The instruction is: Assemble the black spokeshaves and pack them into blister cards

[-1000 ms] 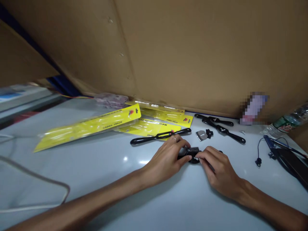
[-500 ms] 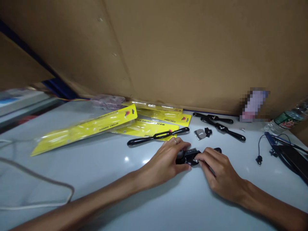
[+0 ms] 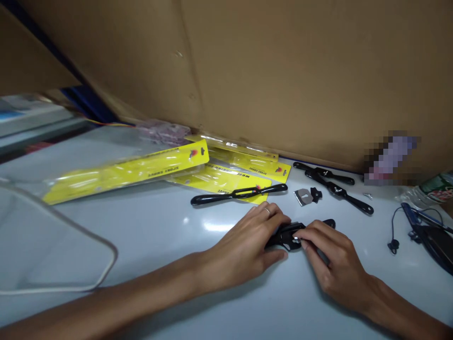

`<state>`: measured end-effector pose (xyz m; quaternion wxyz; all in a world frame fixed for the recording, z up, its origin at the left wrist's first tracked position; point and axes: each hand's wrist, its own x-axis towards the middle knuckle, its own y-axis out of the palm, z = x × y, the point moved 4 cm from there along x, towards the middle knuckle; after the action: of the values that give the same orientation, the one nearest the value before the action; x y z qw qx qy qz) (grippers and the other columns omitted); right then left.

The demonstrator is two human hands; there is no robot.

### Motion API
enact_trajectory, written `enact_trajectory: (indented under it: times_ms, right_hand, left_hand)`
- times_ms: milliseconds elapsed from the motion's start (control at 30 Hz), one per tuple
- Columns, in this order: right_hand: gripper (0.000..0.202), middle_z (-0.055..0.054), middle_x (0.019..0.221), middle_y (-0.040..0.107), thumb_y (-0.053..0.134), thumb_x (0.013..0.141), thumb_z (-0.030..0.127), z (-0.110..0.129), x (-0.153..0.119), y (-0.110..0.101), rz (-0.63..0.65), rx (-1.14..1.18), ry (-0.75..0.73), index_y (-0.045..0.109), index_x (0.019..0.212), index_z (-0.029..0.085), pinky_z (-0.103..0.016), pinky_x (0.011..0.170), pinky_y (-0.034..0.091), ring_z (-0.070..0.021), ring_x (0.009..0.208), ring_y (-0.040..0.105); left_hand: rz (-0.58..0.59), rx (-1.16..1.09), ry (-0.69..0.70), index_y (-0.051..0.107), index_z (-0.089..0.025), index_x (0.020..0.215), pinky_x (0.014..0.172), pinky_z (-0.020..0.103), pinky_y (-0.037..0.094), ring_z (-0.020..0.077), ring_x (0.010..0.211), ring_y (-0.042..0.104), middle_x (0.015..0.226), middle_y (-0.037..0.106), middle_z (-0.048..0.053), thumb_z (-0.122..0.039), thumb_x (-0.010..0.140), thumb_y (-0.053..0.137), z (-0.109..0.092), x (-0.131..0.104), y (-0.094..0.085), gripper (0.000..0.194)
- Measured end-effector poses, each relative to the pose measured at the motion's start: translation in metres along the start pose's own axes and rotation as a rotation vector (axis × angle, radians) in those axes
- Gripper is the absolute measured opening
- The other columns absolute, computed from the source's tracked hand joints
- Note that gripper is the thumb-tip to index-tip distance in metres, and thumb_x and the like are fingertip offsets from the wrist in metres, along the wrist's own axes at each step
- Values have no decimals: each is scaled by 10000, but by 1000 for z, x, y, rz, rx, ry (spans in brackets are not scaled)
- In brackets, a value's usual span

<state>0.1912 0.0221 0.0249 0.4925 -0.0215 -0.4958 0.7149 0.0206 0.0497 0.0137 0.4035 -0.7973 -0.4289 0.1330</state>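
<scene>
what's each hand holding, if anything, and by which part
The left hand holds a long black tool by its left half; the right hand pinches a small silvery piece, exact grip hidden.

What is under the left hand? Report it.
A black tool runs partly under the left hand, above the grey table. Its middle shows; whatever the hand covers cannot be seen.

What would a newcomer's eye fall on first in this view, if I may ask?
Probably the bright yellow packages, lying left of centre on the pale tabletop, toward the back. Next come the two bare hands, lower right of centre: the left hand holds a black tool, while the right hand has its fingertips at a small silvery part on it.
</scene>
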Motion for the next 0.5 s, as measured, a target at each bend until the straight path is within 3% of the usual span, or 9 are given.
enact_trajectory:
  times_ms: [167,367,500]
  right_hand:
    - [248,-48,881,640,492,952,47,-1,0,1,4,-64,-23,648,1089,182,-305,672,505,-175,783,616]
    - [203,-41,859,659,523,964,54,-2,-1,-3,9,-114,-50,663,1051,171,-302,664,511,-163,746,615]
    - [189,-49,899,676,549,968,63,-1,-1,-6,22,-118,-73,667,1070,169,-301,697,527,-163,780,628]
  left_hand:
    - [-12,28,12,636,-208,1128,894,436,496,270,1013,546,1073,604,80,-177,892,641,-1,-1,2,238]
    - [-30,-48,45,604,-210,1191,914,412,496,253,1047,549,1108,606,75,-53,871,550,0,-3,2,360]
    - [-32,-45,64,599,-210,1166,885,405,506,249,1022,554,1091,602,79,-55,880,508,-2,-6,2,338]
